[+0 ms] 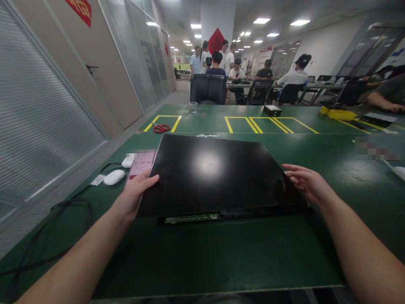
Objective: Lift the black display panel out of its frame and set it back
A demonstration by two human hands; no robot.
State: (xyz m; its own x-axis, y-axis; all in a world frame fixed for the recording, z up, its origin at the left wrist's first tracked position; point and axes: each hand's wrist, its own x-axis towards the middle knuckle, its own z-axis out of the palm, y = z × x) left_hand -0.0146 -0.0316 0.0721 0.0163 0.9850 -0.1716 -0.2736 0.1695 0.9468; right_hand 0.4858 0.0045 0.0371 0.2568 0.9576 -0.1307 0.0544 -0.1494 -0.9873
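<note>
A large black glossy display panel [215, 173] lies on the green table [221, 253], with a thin green circuit strip [191, 218] along its near edge. My left hand [134, 196] grips the panel's left edge, thumb on top. My right hand [305, 181] rests at the panel's right edge, fingers stretched out along it. The near edge looks slightly lifted off the mat.
A phone with a pink screen [140, 166], a white mouse [114, 177] and a black cable [63, 207] lie left of the panel. Red scissors [161, 128], a plastic cup [193, 107], a small black box [272, 110] and a yellow object [338, 113] sit farther back. Several people sit or stand beyond.
</note>
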